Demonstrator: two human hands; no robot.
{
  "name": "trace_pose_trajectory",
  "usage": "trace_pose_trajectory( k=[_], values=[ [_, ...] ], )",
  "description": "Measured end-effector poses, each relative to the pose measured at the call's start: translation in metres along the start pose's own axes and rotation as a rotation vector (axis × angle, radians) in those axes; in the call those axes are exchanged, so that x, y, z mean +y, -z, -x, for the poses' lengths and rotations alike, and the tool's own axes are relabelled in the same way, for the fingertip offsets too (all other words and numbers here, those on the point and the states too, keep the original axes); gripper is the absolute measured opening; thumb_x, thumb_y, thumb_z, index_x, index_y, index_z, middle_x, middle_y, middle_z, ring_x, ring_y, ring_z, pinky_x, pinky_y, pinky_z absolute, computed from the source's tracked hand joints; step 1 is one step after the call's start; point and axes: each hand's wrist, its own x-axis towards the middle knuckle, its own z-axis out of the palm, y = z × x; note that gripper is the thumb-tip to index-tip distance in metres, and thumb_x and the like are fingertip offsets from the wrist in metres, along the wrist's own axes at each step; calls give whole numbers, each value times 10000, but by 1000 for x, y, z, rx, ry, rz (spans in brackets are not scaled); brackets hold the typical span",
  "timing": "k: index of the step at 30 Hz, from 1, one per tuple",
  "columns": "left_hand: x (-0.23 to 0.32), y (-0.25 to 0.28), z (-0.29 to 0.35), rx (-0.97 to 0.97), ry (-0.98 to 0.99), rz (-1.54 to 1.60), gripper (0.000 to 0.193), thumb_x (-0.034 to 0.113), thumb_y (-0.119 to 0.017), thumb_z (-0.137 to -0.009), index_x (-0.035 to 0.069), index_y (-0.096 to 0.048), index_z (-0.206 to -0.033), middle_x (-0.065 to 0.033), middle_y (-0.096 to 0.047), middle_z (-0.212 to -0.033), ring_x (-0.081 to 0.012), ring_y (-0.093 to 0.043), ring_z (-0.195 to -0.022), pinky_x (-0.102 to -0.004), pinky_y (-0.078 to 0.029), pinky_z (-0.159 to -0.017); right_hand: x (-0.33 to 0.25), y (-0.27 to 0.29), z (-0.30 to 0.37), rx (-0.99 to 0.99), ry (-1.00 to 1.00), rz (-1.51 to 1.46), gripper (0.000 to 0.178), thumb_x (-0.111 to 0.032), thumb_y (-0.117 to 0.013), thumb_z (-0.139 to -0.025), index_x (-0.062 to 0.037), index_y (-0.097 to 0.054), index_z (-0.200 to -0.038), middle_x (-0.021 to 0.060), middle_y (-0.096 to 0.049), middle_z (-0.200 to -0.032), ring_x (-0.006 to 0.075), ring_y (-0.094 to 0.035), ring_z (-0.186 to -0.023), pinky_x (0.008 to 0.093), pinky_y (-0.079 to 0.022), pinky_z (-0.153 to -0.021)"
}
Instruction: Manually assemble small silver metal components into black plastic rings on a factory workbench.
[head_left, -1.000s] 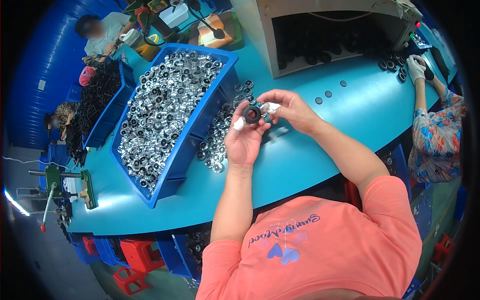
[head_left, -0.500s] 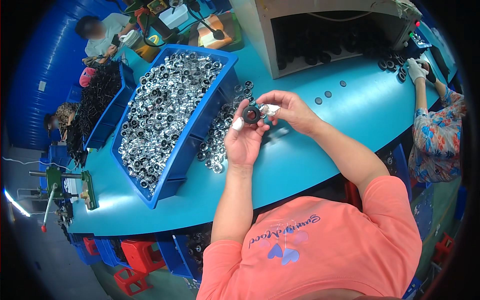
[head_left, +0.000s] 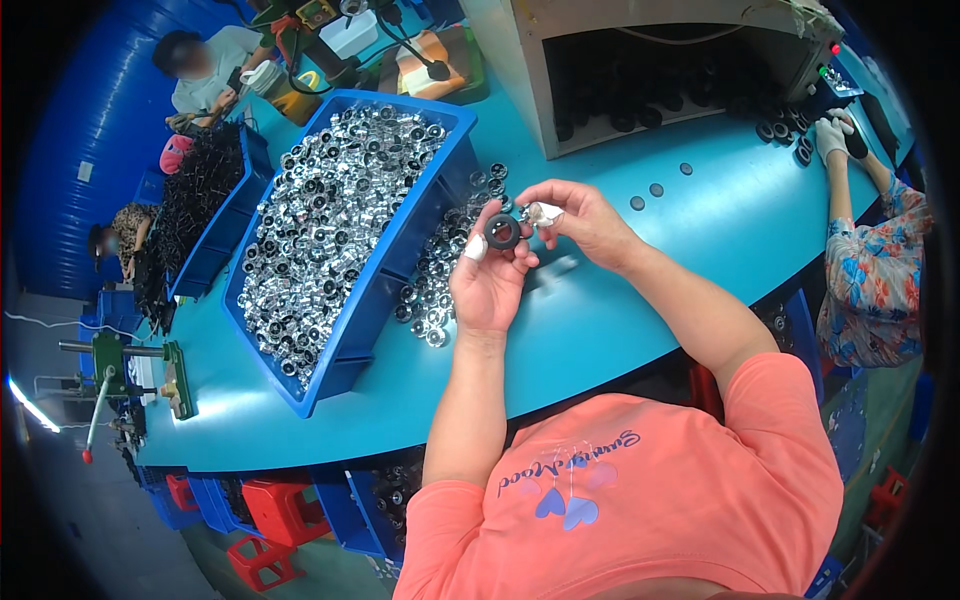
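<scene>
The left hand [head_left: 487, 290] holds a round black ring [head_left: 489, 232] in its fingers. The right hand [head_left: 590, 226] is just beside it, fingers bent; I can't tell what they grip. Shiny round silver parts [head_left: 436, 270] lie on the blue surface [head_left: 600, 320], left of the hands.

From my remote feed, I can make out only one piece of writing: dark blue cursive lettering [head_left: 565, 462] across the coral T-shirt [head_left: 680, 510], right of and below the blue parts bin [head_left: 452, 113]. It runs in two words, roughly upside down to me, with printed hearts [head_left: 567, 507] beside it. Left of that bin, a small pale rectangle [head_left: 85, 172] on the blue wall [head_left: 70, 225] shows nothing legible.
</scene>
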Motion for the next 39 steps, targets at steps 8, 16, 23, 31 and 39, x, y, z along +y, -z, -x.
trace_pose_trajectory(
  k=[8, 16, 23, 31, 39],
  values=[
    [-4, -7, 2, 117, -160, -266, 492, 181, -571, -1006, -11, -474, -1449, -143, -632, -1175, -220, -640, -968, -378, -559, -843, 2, -1, -2, 54, 22, 18, 232, -133, -610, -1006, -22, -696, -1191, 4, -681, -923, 59, -587, -754, 233, -520, -672],
    [-18, -19, 2, 227, -408, -882, 527, -29, -756, -872, -31, -545, -1354, -72, -602, -1179, -152, -632, -1071, -292, -551, -923, 20, 3, -3, -43, -145, -327, 317, -243, -616, -1035, -21, -644, -1260, 10, -663, -1011, 76, -623, -828, 264, -560, -738],
    [-16, -20, 2, 271, -429, -910, 515, -67, -792, -822, -28, -573, -1287, -55, -562, -1171, -156, -640, -1080, -285, -575, -928, 25, 5, -6, -48, -179, -304, 323, -233, -601, -1041, -25, -633, -1286, 31, -669, -1057, 90, -632, -873, 270, -567, -791],
    [-16, -22, 3, 302, -449, -1019, 510, -112, -763, -808, -26, -579, -1275, -38, -504, -1173, -154, -640, -1066, -289, -578, -932, 26, 4, -5, -42, -192, -278, 324, -219, -606, -1032, -29, -627, -1294, 37, -672, -1075, 101, -637, -889, 280, -560, -802],
    [-16, -22, 3, 319, -485, -1119, 503, -111, -762, -796, -26, -595, -1264, -39, -480, -1166, -125, -620, -986, -260, -564, -875, 26, 4, -7, -57, -198, -268, 333, -211, -618, -1024, -24, -620, -1299, 43, -678, -1078, 100, -643, -888, 278, -556, -797]
  ],
)
